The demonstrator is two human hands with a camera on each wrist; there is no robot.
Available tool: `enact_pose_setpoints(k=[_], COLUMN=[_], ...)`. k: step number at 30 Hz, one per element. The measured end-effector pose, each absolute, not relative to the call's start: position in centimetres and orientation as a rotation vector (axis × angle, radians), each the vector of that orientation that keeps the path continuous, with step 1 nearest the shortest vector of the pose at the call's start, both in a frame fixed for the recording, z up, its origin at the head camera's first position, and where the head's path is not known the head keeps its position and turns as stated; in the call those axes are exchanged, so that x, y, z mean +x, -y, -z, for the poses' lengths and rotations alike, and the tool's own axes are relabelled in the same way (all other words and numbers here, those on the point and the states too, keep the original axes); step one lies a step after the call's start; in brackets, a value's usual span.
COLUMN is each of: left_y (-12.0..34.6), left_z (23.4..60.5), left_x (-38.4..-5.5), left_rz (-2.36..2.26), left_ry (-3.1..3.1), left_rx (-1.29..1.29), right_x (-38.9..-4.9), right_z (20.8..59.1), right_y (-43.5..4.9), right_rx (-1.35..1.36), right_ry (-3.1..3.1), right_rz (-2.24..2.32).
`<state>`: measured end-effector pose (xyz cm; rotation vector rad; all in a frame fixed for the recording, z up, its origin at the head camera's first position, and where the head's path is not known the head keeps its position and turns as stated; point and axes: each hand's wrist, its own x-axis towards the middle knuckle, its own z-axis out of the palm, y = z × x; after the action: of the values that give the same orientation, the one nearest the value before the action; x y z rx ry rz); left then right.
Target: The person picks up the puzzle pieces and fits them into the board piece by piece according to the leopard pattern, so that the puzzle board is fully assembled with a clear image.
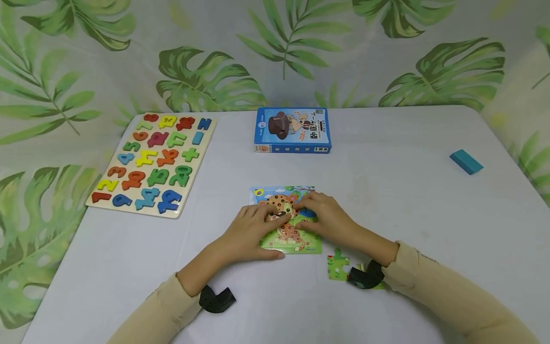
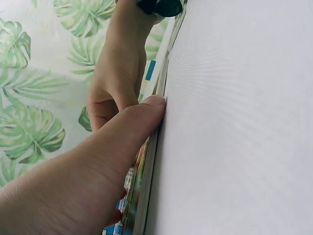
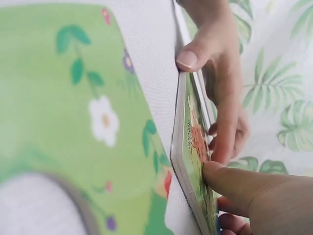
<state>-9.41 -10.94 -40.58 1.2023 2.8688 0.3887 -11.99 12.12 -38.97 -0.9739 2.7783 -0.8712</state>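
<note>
Left hand (image 1: 249, 234): fingers spread across the puzzle (image 1: 289, 235), thumb out along its near edge; no grasp, only pressing contact. Right hand (image 1: 333, 217): thumb and forefinger bent in over the right part of the puzzle; whether they pinch a piece or merely press cannot be told. The puzzle lies on the table (image 1: 386, 191), between the hands, leopard picture facing up.

Risks, as judged: with fingertips of both hands crowded at the middle of the puzzle, uneven pressure could lift or skew a neighbouring piece. A sideways push by the right hand could slide the whole puzzle should the left thumb slacken. A loose piece (image 1: 337, 267) lies just beside the puzzle's near right corner, partly hidden by the black wrist camera (image 1: 366, 276); a dropped right wrist could drag it. Anything beneath that camera cannot be fully counted.

Edges and room: the box (image 1: 293, 131) sits beyond the puzzle, a strip of table between them. Left of the puzzle, well apart, the number board (image 1: 173, 214) lies along the table's left edge. Widest room is right of the puzzle, as far as the blue block (image 1: 466, 162), near the table's right edge.
</note>
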Motion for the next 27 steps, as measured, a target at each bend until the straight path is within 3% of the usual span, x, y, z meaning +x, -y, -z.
enact_pose_setpoints(k=[13, 27], left_y=[10.8, 12.7], left_z=[40.5, 40.8], left_x=[-9.2, -8.2], left_rz=[-0.431, -0.671], left_ry=[-2.855, -2.884], left_rx=[1.201, 1.026], right_x=[-10.8, -8.8], right_z=[38.0, 36.0], right_y=[-12.9, -15.9], right_rx=[-0.937, -0.8], right_ry=[-2.722, -2.576], right_rz=[0.5, 0.991])
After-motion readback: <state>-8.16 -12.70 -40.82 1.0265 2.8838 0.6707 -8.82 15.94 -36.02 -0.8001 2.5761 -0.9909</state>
